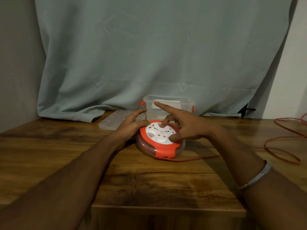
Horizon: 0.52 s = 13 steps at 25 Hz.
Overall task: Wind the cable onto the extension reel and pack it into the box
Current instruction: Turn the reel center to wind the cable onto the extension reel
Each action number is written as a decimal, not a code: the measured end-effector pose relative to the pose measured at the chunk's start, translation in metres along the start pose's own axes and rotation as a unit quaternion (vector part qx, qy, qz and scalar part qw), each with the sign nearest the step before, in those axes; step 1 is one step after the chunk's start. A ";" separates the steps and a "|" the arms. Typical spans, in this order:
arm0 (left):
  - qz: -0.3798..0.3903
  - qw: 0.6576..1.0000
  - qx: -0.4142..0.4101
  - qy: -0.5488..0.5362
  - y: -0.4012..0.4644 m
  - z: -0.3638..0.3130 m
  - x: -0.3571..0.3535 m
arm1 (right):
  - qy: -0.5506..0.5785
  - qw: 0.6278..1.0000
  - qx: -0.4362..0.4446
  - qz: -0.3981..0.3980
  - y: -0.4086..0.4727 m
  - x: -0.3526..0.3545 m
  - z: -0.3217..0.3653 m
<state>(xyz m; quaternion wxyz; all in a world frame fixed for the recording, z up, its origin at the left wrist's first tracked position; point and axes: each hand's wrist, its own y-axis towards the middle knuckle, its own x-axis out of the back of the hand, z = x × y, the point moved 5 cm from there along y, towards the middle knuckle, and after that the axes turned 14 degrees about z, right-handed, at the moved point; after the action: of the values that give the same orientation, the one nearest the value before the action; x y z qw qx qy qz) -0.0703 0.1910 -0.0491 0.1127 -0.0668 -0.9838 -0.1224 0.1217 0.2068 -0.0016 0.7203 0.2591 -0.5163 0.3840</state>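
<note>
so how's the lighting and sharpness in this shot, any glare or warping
Head view: dim, warm light; soft shadows under both arms on the table; mild sheen on the clear box, no hard glare; wide-angle stretch enlarges the forearms near the bottom edge; reel and cable slightly soft.

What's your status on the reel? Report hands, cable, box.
Left hand steadies reel; right hand has a finger in its white dial. Red cable partly loose across table. Box open behind, lid off.
</note>
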 end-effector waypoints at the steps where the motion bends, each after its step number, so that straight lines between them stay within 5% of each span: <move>1: -0.004 1.000 0.004 -0.005 0.000 0.001 0.001 | 0.008 1.000 0.003 -0.007 0.002 -0.001 -0.002; 13: -0.039 0.992 -0.049 0.113 0.001 0.003 0.001 | -0.087 0.991 -0.059 -0.087 0.003 -0.002 0.004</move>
<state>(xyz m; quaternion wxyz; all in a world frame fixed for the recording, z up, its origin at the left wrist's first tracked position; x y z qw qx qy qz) -0.0713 0.1930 -0.0516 0.2149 -0.0198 -0.9595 -0.1811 0.1167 0.2047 -0.0017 0.7176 0.2920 -0.5742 0.2649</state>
